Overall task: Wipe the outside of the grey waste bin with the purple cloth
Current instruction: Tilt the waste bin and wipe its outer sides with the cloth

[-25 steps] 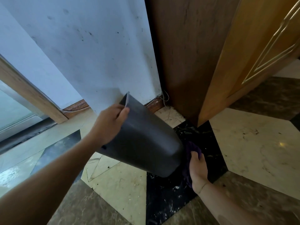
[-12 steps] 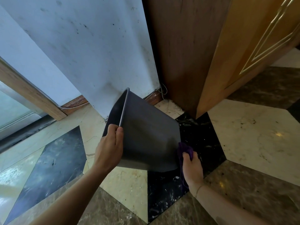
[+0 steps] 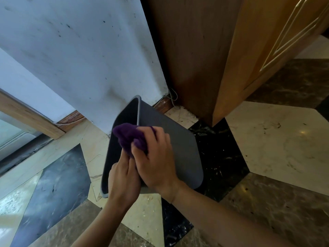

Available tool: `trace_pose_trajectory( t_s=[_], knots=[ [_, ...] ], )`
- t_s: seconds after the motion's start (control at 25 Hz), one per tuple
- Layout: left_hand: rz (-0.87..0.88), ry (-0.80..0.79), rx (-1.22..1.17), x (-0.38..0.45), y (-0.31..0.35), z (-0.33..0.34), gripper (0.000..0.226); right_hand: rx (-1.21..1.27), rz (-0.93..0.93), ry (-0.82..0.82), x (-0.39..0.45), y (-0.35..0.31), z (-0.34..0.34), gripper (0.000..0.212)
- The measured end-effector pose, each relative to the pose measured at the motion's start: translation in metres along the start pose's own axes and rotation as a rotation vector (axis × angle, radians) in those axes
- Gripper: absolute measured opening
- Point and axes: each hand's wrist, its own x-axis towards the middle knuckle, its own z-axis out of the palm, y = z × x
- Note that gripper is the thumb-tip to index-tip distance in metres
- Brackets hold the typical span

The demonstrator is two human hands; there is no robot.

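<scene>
so, at the far left you have a wooden door frame (image 3: 30, 116) running down to the patterned marble floor (image 3: 277, 145), glossy cream, black and brown slabs with scuffs and grit on them. next comes the white wall (image 3: 85, 56), matte and speckled with dark marks. your left hand (image 3: 122, 180) is clamped on the near rim of the grey waste bin (image 3: 178, 154), a smooth plastic tub with rounded corners, tipped over with its mouth facing left and its base to the right, over the black tile. your right hand (image 3: 154, 157) sits tight against the left one, closed on the purple cloth (image 3: 130, 138), a fuzzy bunched wad pressed at the bin's rim and upper side. the hands hide the near rim, and the bin's inside is too dark to read. to the right stands a wooden cabinet (image 3: 240, 50), its top cut off.
</scene>
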Motion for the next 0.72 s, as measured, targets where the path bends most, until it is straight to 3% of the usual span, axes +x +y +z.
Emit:
trace_pose_trajectory(
  t_s=[0.24, 0.48, 0.72],
  knots=[
    [-0.041, 0.055, 0.07, 0.004, -0.012, -0.002, 0.027, -0.109, 0.039, 0.005, 0.006, 0.051, 0.017, 0.034],
    [-0.086, 0.113, 0.087, 0.005, -0.026, -0.013, 0.03, -0.451, 0.367, -0.089, 0.003, 0.147, -0.01, 0.044],
    [-0.032, 0.093, 0.113, 0.004, -0.011, -0.003, 0.027, -0.367, 0.815, 0.045, 0.016, 0.177, -0.031, 0.037]
  ],
)
